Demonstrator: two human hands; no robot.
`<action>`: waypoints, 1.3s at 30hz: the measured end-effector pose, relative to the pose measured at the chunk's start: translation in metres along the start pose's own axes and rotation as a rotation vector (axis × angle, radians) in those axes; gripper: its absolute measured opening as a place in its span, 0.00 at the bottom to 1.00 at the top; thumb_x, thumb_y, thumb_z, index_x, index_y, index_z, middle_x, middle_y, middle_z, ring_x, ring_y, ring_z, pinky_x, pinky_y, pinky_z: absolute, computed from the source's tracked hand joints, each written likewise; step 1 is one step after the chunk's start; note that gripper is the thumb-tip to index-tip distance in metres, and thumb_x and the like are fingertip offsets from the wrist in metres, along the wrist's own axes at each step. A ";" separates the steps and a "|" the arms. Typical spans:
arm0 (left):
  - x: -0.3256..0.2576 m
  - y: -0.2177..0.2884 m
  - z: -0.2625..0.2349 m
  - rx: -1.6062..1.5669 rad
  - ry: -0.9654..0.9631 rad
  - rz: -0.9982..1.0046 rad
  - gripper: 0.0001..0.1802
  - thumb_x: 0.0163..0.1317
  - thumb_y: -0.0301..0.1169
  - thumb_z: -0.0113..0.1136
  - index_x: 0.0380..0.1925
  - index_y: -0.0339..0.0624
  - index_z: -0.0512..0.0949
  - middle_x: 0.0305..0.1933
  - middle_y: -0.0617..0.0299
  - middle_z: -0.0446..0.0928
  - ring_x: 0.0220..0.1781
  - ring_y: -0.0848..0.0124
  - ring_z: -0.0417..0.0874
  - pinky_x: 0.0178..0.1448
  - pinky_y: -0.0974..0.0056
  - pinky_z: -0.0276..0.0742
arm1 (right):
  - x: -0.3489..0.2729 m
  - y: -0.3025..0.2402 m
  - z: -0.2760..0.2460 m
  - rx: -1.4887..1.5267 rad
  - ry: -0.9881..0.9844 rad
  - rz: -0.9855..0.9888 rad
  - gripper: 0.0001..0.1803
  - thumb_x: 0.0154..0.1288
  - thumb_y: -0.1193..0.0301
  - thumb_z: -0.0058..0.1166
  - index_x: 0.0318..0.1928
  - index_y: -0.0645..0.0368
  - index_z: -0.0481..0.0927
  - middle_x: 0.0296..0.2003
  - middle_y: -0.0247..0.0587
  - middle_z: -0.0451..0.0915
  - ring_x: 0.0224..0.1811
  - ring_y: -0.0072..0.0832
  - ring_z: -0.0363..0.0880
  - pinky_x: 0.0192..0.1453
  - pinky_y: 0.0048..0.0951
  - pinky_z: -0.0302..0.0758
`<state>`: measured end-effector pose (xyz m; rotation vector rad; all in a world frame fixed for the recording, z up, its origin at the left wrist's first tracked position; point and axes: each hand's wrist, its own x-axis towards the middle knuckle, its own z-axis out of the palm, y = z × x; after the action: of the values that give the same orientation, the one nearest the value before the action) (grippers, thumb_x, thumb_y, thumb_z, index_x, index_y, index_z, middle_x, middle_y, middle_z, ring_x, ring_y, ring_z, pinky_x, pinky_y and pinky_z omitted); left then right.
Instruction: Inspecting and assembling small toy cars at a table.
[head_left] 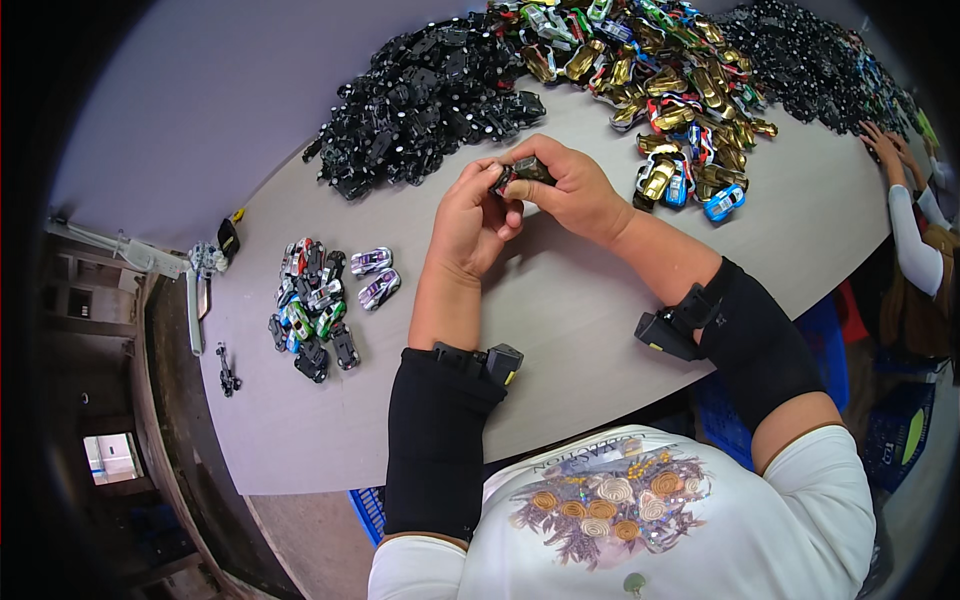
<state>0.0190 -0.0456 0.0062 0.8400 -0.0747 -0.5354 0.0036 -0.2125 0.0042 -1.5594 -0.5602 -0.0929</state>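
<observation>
Both my hands are over the table (560, 330), just in front of the heaps of toy car parts. Between them is a small dark toy car (534, 171), largely covered by my fingers. My left hand (468, 220) pinches its left end with thumb and fingertips. My right hand (580, 195) wraps round the other end, thumb pressed along the near side. Beyond my left hand lies a heap of black toy car chassis (420, 100). Past my right hand spreads a pile of shiny gold, red, green and blue car body shells (680, 90).
Several toy cars (315, 300) are clustered at the left, with two purple-and-silver cars (375, 277) beside them. A small black part (228, 370) lies near the left edge. Another black heap (800, 65) is far right, near another person's hands (888, 150). A blue crate (720, 415) stands below the table edge.
</observation>
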 end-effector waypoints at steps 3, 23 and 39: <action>0.000 -0.001 0.003 0.021 0.037 -0.003 0.10 0.70 0.33 0.47 0.46 0.40 0.69 0.29 0.61 0.73 0.20 0.70 0.74 0.18 0.70 0.65 | 0.001 -0.001 -0.001 -0.018 0.015 -0.011 0.13 0.64 0.70 0.61 0.48 0.58 0.76 0.35 0.31 0.80 0.38 0.15 0.76 0.45 0.20 0.73; 0.004 -0.018 0.013 0.169 0.059 0.132 0.18 0.74 0.44 0.38 0.48 0.45 0.71 0.47 0.60 0.74 0.49 0.67 0.75 0.56 0.59 0.71 | 0.004 0.002 -0.008 -0.362 0.165 0.019 0.14 0.63 0.65 0.62 0.44 0.58 0.76 0.34 0.34 0.81 0.35 0.20 0.78 0.42 0.23 0.74; 0.004 -0.013 0.013 0.226 0.071 0.290 0.04 0.68 0.29 0.46 0.39 0.44 0.69 0.38 0.64 0.73 0.38 0.74 0.73 0.42 0.67 0.70 | 0.004 -0.003 -0.006 -0.020 0.123 0.081 0.13 0.65 0.65 0.59 0.44 0.59 0.76 0.26 0.30 0.79 0.27 0.15 0.73 0.31 0.19 0.71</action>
<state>0.0133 -0.0640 0.0049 1.0476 -0.1918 -0.2256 0.0072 -0.2170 0.0085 -1.5824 -0.4003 -0.1322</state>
